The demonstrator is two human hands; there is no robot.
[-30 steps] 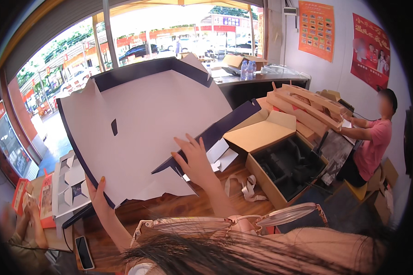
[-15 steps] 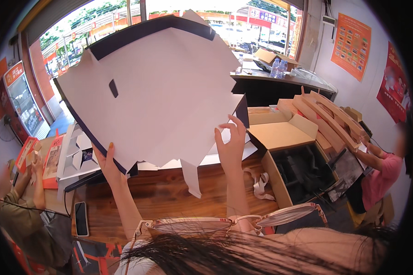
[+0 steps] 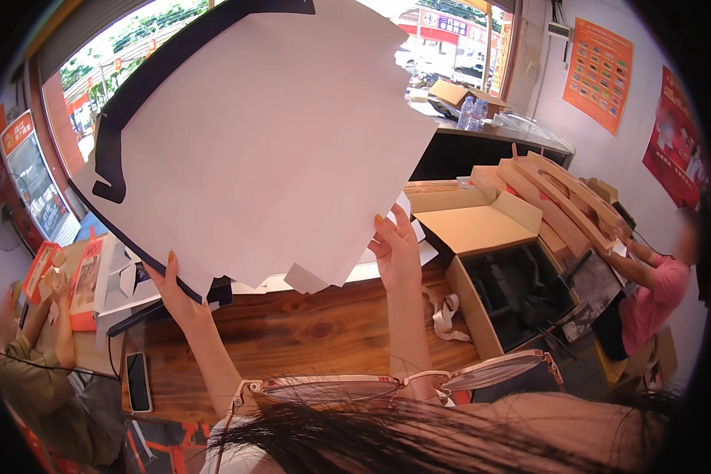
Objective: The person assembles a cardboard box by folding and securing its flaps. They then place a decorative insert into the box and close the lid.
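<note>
A large flat white cardboard sheet (image 3: 268, 134) with dark blue edges and cut flaps is lifted up in front of me, filling the upper middle of the view. My left hand (image 3: 178, 288) grips its lower left edge. My right hand (image 3: 396, 249) holds its lower right edge, fingers spread along the card. Below both hands lies the wooden table (image 3: 308, 332). Eyeglasses (image 3: 403, 383) and dark hair show at the bottom.
An open brown carton (image 3: 490, 261) with black parts stands right of the table, stacked cardboard behind it. A person in pink (image 3: 648, 292) sits at right, another person (image 3: 24, 355) at left. A phone (image 3: 138, 379), white ribbon (image 3: 444, 310) and folded boxes (image 3: 110, 272) lie on the table.
The sheet has risen and come closer to me, tilting up. Both hands went up with it and slid to its lower edge.
</note>
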